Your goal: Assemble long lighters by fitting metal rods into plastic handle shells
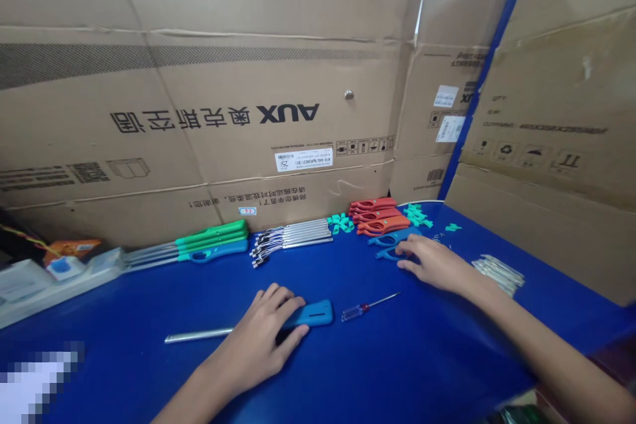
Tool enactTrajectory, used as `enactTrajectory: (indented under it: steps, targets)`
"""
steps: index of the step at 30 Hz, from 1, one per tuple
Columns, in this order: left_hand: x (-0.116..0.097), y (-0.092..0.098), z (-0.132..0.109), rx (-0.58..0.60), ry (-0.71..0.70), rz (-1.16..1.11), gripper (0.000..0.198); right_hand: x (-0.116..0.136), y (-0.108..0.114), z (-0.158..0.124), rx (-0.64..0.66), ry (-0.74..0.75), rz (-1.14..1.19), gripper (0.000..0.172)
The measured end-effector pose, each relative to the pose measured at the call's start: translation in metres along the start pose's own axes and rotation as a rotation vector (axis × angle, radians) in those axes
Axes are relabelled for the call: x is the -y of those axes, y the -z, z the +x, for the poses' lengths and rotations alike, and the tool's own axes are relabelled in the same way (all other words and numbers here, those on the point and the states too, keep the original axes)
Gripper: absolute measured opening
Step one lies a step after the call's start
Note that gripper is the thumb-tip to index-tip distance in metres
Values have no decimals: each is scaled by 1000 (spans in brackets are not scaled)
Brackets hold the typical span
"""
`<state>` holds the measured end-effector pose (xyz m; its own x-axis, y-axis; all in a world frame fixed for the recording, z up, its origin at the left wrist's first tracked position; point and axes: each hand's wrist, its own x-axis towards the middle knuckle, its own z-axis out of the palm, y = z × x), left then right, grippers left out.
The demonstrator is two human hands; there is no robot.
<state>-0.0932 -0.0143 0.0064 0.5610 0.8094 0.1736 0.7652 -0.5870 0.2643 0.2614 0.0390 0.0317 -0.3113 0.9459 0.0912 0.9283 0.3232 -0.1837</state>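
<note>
Left hand (258,344) lies palm-down over a blue plastic lighter body (315,313), fingers curled across it, with a slim metal tube (199,334) running out from under the palm. I read that grip as pinning the piece flat against the blue tabletop (447,371). Just right of it, a small screwdriver (370,307) with a clear handle lies within easy reach. Right hand (432,264) is narrow, fingertips touching a pair of blue lighter shells (392,237), though I cannot tell whether it has closed on them. Beyond, stock sits sorted by kind along the cardboard backing (199,112): green-and-blue lighters (213,240), wired metal tubes (293,240), teal clips (340,223) and red shells (377,215), presumably so each can be found without searching. Loose metal strips (497,273) lie off to the right.
</note>
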Motion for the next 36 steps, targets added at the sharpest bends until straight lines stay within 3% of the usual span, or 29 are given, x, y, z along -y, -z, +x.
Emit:
enactTrajectory:
  steps: [5, 12, 19, 25, 36]
  targets:
    - [1, 0, -1, -13, -13, -11, 28, -11, -9, 5, 108, -45, -118, 22]
    - [-1, 1, 1, 29, -2, -35, 28, -11, -6, -1, 41, -25, -154, 25]
    - [-1, 1, 0, 0, -13, -29, 28, -9, 0, 24, 19, -33, -296, 26]
    - [-1, 0, 0, 24, -2, -32, 27, -11, -5, 39, 21, -21, -293, 23]
    - [0, -1, 0, 30, 4, -44, 28, -19, -9, 40, 4, 52, -216, 26]
